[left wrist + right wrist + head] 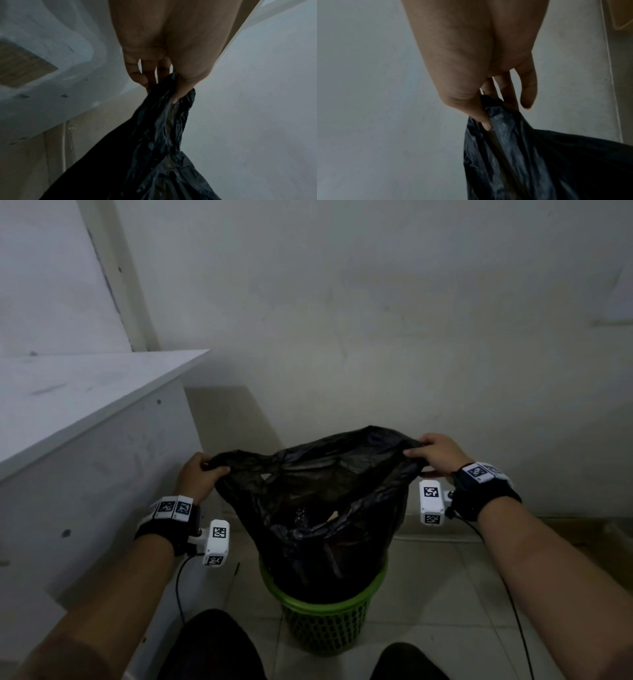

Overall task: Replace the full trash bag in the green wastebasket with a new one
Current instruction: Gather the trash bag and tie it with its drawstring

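Observation:
A full black trash bag (318,508) stands partly lifted out of the green wastebasket (323,625) on the floor, its mouth stretched wide between my hands. My left hand (200,474) pinches the bag's left edge, thumb against fingers; the left wrist view shows the bunched plastic (164,108) in that left hand (161,81). My right hand (433,451) pinches the right edge. In the right wrist view the right hand (494,105) clamps the black plastic (513,142) between thumb and fingers. Some rubbish shows inside the bag's mouth.
A white desk (78,405) stands close on the left, its side panel next to my left arm. A pale wall (376,320) rises right behind the basket. The floor (445,594) is tiled. My knees (212,648) frame the basket at the bottom.

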